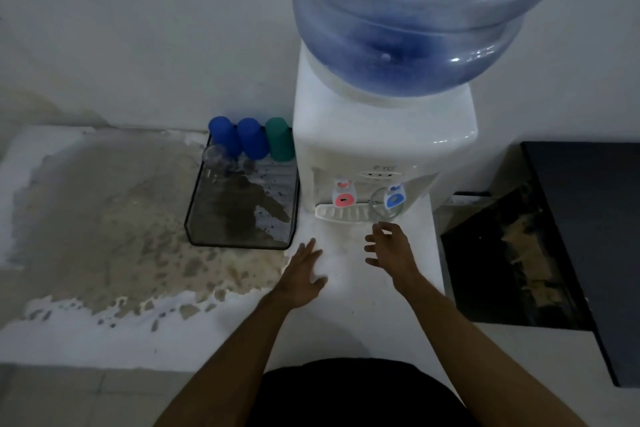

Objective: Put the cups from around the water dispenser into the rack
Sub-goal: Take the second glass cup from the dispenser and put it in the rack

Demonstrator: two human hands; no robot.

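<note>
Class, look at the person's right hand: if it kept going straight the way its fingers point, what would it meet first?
Most likely the clear glass under the blue tap, just beyond the right hand; depth is hard to judge, but nothing shows between them.

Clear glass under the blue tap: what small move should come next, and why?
Probably ease the right hand forward and close its fingers around the clear glass. The glass stands on the drip tray, outside the mesh rack, and the open hand is just short of it. The left hand rests flat, empty.
</note>
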